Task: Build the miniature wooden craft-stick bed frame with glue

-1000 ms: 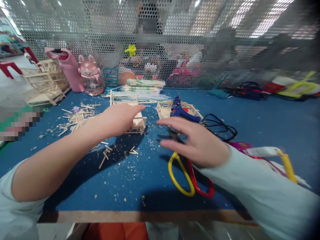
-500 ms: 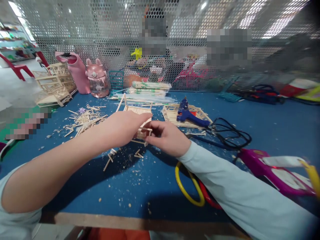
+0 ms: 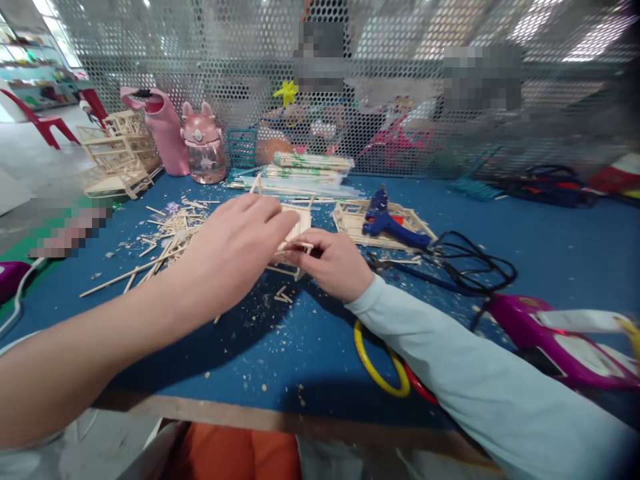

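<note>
A small model built of thin wooden sticks [image 3: 299,223] stands in front of me, largely covered by my hands. My right hand [image 3: 340,265] pinches a little stick railing at its near right corner between thumb and fingers. From the left, my left hand [image 3: 240,243] reaches over the model with bent fingers; its fingertips meet the same railing area, and what they grip is hidden. Short stick offcuts [image 3: 284,295] lie just below the model. A blue glue gun [image 3: 383,223] rests on a flat stick-built frame [image 3: 345,230] to the right.
Loose sticks [image 3: 173,230] are heaped at left. Behind stand a pink bottle [image 3: 167,137], a clear-bodied bottle [image 3: 206,157] and packs of sticks [image 3: 310,170] before a perforated metal screen [image 3: 390,87]. Right are a black cable [image 3: 480,267], yellow loop handle [image 3: 373,370] and purple device [image 3: 525,327].
My left hand has shifted and turned, its fingers now curling down over the model. The right hand keeps its pinch at the railing. The whole view has moved slightly.
</note>
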### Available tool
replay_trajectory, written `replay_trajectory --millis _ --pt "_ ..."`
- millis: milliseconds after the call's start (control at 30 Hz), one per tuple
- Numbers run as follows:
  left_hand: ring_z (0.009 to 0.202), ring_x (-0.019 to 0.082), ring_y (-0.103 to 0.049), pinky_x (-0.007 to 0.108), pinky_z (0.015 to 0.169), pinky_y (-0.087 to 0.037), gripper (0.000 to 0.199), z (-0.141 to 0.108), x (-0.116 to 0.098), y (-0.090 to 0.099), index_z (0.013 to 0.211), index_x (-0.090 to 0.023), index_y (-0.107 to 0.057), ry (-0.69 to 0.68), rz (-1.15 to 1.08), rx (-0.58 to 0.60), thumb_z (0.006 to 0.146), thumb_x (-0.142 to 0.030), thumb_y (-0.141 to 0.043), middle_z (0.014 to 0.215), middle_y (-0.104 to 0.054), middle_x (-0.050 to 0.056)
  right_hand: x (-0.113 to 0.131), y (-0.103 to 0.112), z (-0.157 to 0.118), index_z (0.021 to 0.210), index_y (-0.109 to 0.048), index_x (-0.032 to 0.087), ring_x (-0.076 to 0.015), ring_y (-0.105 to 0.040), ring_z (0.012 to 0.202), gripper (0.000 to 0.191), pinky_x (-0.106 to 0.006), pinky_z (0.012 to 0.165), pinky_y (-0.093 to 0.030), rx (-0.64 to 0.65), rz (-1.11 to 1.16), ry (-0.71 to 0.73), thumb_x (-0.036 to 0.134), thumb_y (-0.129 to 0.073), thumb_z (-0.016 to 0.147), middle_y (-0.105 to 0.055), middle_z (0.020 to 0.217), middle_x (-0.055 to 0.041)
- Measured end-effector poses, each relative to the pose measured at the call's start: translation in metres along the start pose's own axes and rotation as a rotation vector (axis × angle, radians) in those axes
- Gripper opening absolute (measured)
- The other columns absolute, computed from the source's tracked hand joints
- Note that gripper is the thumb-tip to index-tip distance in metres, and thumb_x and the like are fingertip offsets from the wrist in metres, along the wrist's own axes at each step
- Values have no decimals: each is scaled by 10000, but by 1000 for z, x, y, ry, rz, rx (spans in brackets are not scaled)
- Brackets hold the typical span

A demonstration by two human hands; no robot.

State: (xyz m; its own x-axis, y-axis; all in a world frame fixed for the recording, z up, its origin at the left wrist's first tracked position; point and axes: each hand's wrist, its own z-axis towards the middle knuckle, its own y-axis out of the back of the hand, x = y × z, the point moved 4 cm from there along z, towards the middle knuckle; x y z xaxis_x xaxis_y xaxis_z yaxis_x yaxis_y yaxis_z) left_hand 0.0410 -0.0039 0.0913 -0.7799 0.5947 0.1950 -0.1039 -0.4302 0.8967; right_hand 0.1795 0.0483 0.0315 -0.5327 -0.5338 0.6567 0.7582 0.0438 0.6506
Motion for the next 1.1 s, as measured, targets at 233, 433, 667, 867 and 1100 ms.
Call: replay_trajectory --millis 233,433,667,867,1100 --pt "582 184 -624 273 512 -393 343 -36 6 -25 978 -227 -687 355 -57 128 921 -343 -369 694 -714 50 2 -2 2 721 -680 148 -101 -507 591 186 -242 570 -379 2 -40 44 310 -600 766 -613 670 -15" --pt "641 184 -658 259 533 -413 337 -13 2 -48 1063 -211 -668 312 -116 131 918 -299 -377 775 -738 76 5 -3 2 725 -673 152 -107 -516 610 190 -244 587 -381 25 -41 65 320 -595 771 -606 672 -17" --pt "625 171 -642 263 566 -411 319 -12 8 -54 906 -186 -719 326 -310 120 901 -293 -418 717 -728 68 -5 6 -1 952 -640 146 -101 -464 612 322 -250 583 -397 6 23 67 332 -677 692 -589 811 -28" --pt "578 133 -605 253 589 -415 307 -14 12 -61 952 -199 -714 354 -478 44 889 -322 -441 648 -711 37 -9 12 -5 742 -661 162 -123 -498 666 145 -279 649 -410 57 -54 164 305 -661 717 -552 739 -16" --pt "577 151 -596 280 582 -395 324 -2 5 -57 845 -195 -724 369 -437 114 882 -292 -417 654 -704 53 -13 17 -2 717 -677 180 -134 -548 699 104 -299 683 -432 89 -15 128 282 -656 719 -583 751 -13"
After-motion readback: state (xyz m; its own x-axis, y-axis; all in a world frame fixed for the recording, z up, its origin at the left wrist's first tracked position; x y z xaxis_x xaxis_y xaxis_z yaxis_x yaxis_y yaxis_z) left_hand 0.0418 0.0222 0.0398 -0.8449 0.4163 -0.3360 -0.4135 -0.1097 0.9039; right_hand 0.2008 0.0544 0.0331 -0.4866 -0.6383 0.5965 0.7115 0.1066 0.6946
